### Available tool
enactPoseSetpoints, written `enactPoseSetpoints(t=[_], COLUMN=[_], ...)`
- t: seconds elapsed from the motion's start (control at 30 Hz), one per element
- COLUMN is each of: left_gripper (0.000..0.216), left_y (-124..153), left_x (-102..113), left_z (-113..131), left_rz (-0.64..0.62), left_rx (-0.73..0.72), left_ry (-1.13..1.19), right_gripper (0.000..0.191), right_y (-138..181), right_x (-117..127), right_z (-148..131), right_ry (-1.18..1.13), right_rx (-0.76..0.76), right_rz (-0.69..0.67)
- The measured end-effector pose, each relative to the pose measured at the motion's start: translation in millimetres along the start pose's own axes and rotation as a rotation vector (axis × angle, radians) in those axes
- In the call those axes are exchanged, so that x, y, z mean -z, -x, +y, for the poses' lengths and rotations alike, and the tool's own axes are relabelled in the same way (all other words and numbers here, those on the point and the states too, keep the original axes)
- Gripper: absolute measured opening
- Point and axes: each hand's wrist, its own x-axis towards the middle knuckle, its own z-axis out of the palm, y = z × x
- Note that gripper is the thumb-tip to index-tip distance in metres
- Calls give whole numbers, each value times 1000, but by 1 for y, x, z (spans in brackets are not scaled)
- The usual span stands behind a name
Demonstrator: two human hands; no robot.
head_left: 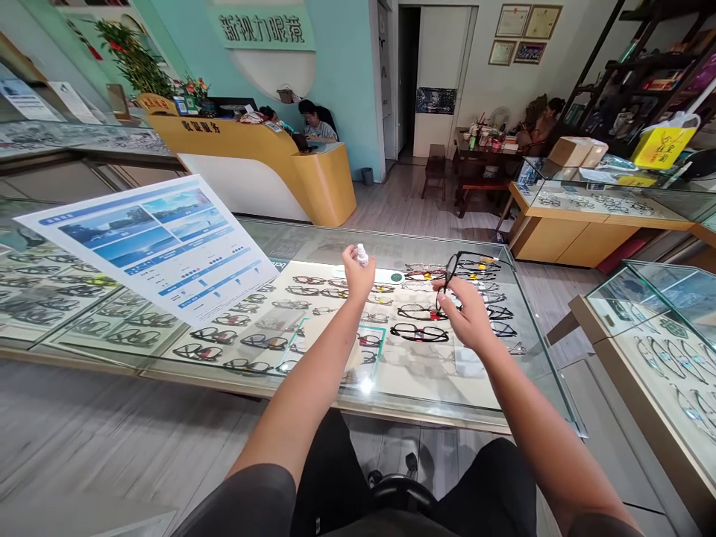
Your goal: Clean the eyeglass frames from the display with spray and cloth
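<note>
My left hand (356, 274) is closed around a small white spray bottle (362, 256), held upright above the glass display counter (520, 313). My right hand (468, 317) pinches a pair of black-framed glasses (462, 270) by one side, lifted above the counter with the lenses facing the bottle. Both forearms reach out over the counter from my seat. Rows of eyeglass frames (419, 333) lie inside the case under the glass.
A blue-and-white printed poster (151, 246) stands tilted on the counter at left. More glass cases (665, 328) stand on the right. A yellow reception desk (268, 160) with a seated person is behind; another person sits at a table (486, 153).
</note>
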Motion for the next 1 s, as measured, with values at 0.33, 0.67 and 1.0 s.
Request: enactPoseSetpoints(t=[0.33, 0.67, 1.0], left_gripper=[30, 33, 80], left_y=[-5, 42, 72], left_x=[-1, -2, 8], left_z=[-22, 62, 89], left_rz=[-89, -546, -1124], left_rx=[67, 147, 411], left_ry=[48, 474, 716], right_gripper=[34, 39, 46], right_y=[-1, -5, -5], right_x=[-2, 5, 5], right_z=[6, 0, -1], right_ry=[-16, -105, -226], right_rx=[0, -49, -83], right_rz=[3, 47, -40])
